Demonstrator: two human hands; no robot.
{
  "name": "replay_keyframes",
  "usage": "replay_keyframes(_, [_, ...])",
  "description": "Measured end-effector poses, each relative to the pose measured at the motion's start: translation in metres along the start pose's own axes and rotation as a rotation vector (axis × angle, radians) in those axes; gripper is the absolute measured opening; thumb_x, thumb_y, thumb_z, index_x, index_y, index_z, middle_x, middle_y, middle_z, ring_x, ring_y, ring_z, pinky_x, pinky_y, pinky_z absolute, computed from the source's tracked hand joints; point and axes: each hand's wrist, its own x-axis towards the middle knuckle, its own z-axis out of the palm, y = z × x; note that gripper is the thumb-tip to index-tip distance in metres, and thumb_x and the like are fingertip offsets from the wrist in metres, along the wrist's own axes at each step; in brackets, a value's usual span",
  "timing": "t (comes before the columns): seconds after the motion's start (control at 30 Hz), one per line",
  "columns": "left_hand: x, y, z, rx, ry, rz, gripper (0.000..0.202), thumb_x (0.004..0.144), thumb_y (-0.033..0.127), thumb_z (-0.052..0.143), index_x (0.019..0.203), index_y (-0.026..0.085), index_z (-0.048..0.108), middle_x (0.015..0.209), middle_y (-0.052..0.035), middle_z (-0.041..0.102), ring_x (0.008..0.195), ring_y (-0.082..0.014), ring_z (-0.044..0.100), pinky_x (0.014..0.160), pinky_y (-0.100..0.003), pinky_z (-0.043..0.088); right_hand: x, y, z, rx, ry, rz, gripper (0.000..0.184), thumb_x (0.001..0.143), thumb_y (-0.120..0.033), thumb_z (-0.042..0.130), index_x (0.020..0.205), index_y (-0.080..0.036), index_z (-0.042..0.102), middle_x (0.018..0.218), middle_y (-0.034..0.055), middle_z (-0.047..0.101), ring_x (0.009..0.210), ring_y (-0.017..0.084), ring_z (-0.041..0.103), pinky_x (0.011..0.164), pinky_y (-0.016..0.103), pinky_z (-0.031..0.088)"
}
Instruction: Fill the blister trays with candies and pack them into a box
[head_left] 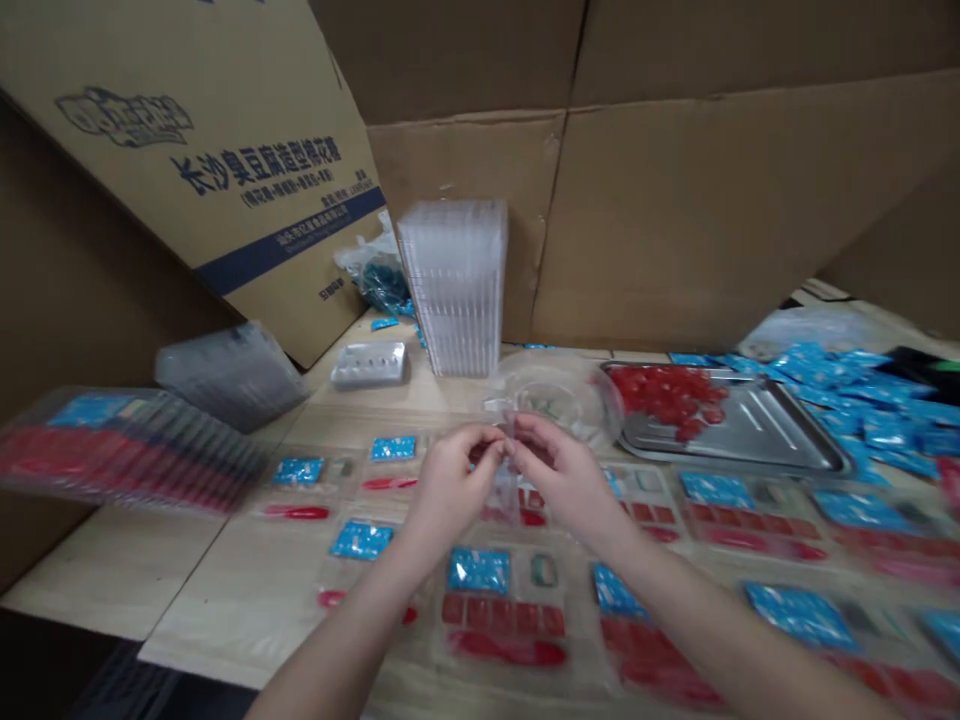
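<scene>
My left hand (pixel 459 475) and my right hand (pixel 559 468) meet in the middle, thumbs and fingertips pinched together. Something thin and see-through seems to lie between them, too blurred to name. Just behind the fingers is a round clear plastic container (pixel 600 395) with small pale pieces in it. Below and around my hands lie several clear blister trays (pixel 501 632), holding blue packets (pixel 480 570), red squares (pixel 504 612) and red, long flat pieces (pixel 510 650). Trays on the left (pixel 298 512) show a blue packet and a red piece but no red squares.
A metal tray (pixel 780 425) with red pieces (pixel 667 390) stands at right, beside a heap of blue packets (pixel 862 390). Behind rises a stack of clear trays (pixel 454 290). Filled trays (pixel 127 450) are stacked at left. Cardboard boxes (pixel 645 210) wall in the back.
</scene>
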Motion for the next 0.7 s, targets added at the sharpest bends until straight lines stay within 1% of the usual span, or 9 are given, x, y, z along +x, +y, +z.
replay_keyframes(0.07, [-0.003,0.006,0.017,-0.039,-0.039,-0.015,0.017,0.082,0.018,0.051,0.085,0.018,0.067,0.085,-0.0025,0.071,0.078,-0.0160,0.063,0.072,-0.025,0.046,-0.012,0.007,-0.009,0.013,0.024,0.017,0.030,0.078,-0.029,0.058,0.105,-0.019,0.063,0.112,0.0070,0.067,0.100,0.019,0.064,0.090,0.034,0.050])
replay_keyframes(0.13, [-0.005,0.010,0.027,-0.019,-0.066,-0.020,0.018,0.082,0.019,0.051,0.086,0.018,0.068,0.086,-0.0024,0.071,0.079,-0.0165,0.064,0.072,-0.026,0.046,-0.024,0.011,-0.020,0.024,0.063,0.032,0.031,0.077,-0.028,0.058,0.106,-0.019,0.063,0.112,0.0070,0.067,0.102,0.020,0.063,0.092,0.036,0.049])
replay_keyframes(0.27, [-0.010,0.022,0.039,0.070,-0.097,0.035,0.017,0.083,0.022,0.052,0.086,0.020,0.069,0.087,-0.0017,0.071,0.080,-0.0167,0.063,0.072,-0.026,0.045,-0.042,0.008,-0.036,0.063,0.150,0.043,0.038,0.071,-0.021,0.058,0.109,-0.019,0.063,0.114,0.0076,0.067,0.104,0.021,0.063,0.096,0.038,0.047])
replay_keyframes(0.37, [-0.015,0.035,0.049,0.156,-0.110,0.096,0.016,0.083,0.020,0.052,0.084,0.020,0.068,0.085,-0.0011,0.071,0.078,-0.0162,0.062,0.070,-0.026,0.044,-0.051,0.004,-0.042,0.073,0.171,0.051,0.040,0.068,-0.017,0.055,0.108,-0.018,0.062,0.113,0.0077,0.067,0.104,0.020,0.063,0.095,0.037,0.047])
replay_keyframes(0.43, [-0.017,0.043,0.054,0.207,-0.098,0.129,0.015,0.082,0.018,0.052,0.081,0.019,0.067,0.082,-0.0012,0.070,0.076,-0.0157,0.061,0.069,-0.026,0.043,-0.053,0.003,-0.046,0.046,0.205,0.057,0.041,0.067,-0.014,0.052,0.107,-0.018,0.062,0.110,0.0072,0.068,0.101,0.020,0.064,0.092,0.036,0.048])
replay_keyframes(0.53, [-0.017,0.050,0.051,0.198,-0.011,0.139,0.012,0.079,0.015,0.053,0.078,0.017,0.065,0.078,-0.0013,0.067,0.074,-0.0148,0.060,0.069,-0.025,0.043,-0.048,0.007,-0.057,0.021,0.291,0.082,0.042,0.064,-0.010,0.050,0.104,-0.019,0.062,0.097,0.0045,0.071,0.092,0.019,0.066,0.087,0.036,0.050])
replay_keyframes(0.63, [-0.014,0.048,0.036,0.046,0.039,0.069,0.012,0.081,0.020,0.053,0.076,0.016,0.063,0.073,-0.0012,0.066,0.069,-0.0140,0.060,0.065,-0.024,0.046,-0.037,0.014,-0.072,0.208,0.389,0.215,0.033,0.063,-0.011,0.054,0.094,-0.020,0.061,0.083,0.0015,0.071,0.079,0.019,0.067,0.076,0.034,0.053])
replay_keyframes(0.7, [-0.015,0.043,0.029,-0.006,0.071,0.047,0.016,0.084,0.026,0.052,0.079,0.016,0.063,0.075,-0.0021,0.066,0.070,-0.0147,0.061,0.066,-0.025,0.048,-0.030,0.017,-0.077,0.337,0.439,0.305,0.027,0.062,-0.014,0.058,0.088,-0.021,0.058,0.078,0.0000,0.069,0.069,0.017,0.066,0.068,0.032,0.054])
